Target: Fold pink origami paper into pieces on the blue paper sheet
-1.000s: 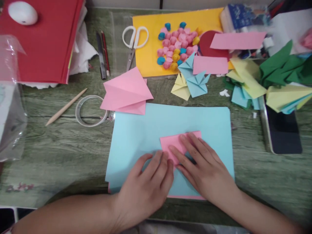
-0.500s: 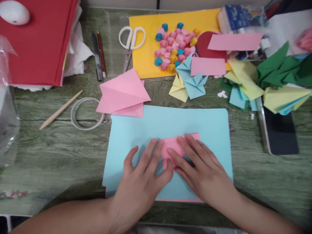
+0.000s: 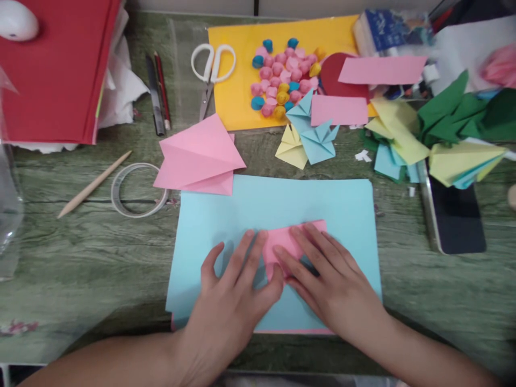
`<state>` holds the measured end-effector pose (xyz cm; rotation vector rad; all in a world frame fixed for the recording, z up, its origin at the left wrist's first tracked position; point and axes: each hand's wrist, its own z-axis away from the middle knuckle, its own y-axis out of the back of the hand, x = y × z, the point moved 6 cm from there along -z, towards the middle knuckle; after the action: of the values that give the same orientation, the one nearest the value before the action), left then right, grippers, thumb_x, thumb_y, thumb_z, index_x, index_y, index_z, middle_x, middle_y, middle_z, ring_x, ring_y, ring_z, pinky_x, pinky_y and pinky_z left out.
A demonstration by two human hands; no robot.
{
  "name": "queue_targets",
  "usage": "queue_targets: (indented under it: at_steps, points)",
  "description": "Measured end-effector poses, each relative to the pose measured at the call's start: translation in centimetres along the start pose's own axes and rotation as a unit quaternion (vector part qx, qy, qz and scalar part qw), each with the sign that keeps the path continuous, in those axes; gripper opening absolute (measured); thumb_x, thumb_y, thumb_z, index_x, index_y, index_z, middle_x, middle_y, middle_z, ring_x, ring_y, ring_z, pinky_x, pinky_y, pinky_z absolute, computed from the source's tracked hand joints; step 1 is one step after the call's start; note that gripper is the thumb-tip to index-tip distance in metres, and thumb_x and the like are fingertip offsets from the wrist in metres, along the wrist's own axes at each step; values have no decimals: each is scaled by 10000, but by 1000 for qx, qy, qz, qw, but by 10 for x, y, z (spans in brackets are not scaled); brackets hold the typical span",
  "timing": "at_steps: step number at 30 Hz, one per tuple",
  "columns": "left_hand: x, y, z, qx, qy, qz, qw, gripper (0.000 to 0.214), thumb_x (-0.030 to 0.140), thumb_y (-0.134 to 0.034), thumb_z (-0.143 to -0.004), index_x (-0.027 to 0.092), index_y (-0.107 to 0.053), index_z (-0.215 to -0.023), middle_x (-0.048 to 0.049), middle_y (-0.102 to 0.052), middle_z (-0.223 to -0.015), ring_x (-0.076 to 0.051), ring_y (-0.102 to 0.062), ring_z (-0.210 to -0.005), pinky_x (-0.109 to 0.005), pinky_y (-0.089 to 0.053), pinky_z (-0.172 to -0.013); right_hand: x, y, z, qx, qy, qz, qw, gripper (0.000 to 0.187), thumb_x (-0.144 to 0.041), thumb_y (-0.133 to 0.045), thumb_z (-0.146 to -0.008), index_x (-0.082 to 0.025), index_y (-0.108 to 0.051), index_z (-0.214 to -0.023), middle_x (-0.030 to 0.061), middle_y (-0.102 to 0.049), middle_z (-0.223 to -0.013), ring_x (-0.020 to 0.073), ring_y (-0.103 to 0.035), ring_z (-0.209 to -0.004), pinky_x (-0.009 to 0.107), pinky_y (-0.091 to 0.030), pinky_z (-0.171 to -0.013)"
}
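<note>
A small folded piece of pink paper [image 3: 278,240] lies on a stack of light blue paper [image 3: 306,199], partly covered by both hands. My left hand [image 3: 231,293] has its fingers spread, with the fingertips and thumb at the pink paper's left side. Across its right part rests my right hand [image 3: 338,285], fingers stretched out and pressing flat on it. The lower part of the pink paper is hidden beneath the fingers. Larger folded pink sheets [image 3: 199,156] overlap the blue stack's top left corner.
Around the blue stack are a tape roll [image 3: 115,196], a pointed wooden stick [image 3: 94,184], scissors [image 3: 207,80], small rolled paper pieces [image 3: 284,75], folded blue paper [image 3: 320,142], yellow folded paper [image 3: 292,148], green paper leaves [image 3: 447,115] and a phone [image 3: 455,215]. Red sheets [image 3: 52,80] lie at upper left.
The whole view has shifted slightly, so things appear a little farther left. Both hands keep their place on the pink paper, with no clear movement.
</note>
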<state>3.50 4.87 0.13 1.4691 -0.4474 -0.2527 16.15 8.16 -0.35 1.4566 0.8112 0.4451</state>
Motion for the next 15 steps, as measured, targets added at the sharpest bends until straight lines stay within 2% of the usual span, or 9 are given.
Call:
queue_targets:
  at_steps: [5,10,15]
  points:
    - [0,1,0,2,-1,-5,1000,326,355,-629,-795,279,-521,-1093,-175,-435,-1378,-329,-323,-1316,-590,-253,-952,1,0,-1,-1,1,-4,1000,414,-287,-541,-863,-248,-521,-1274,123,-461,-1370,306,-368,-1293,471,-401,-983]
    - [12,2,3,25,-82,-17,996,328,286,-571,-830,119,-553,-1112,-195,-540,-1271,-298,-399,-1274,-482,-283,-1008,0,0,0,-1,5,1,1000,443,-301,-540,-863,-240,-492,-1300,113,-449,-1383,305,-368,-1292,470,-396,-990]
    - [13,4,2,45,-81,-12,996,309,275,-557,-835,95,-570,-1086,-187,-569,-1238,-299,-466,-1218,-467,-320,-991,0,0,0,7,7,6,1000,438,-301,-544,-861,-234,-502,-1292,113,-450,-1382,303,-360,-1298,470,-389,-994]
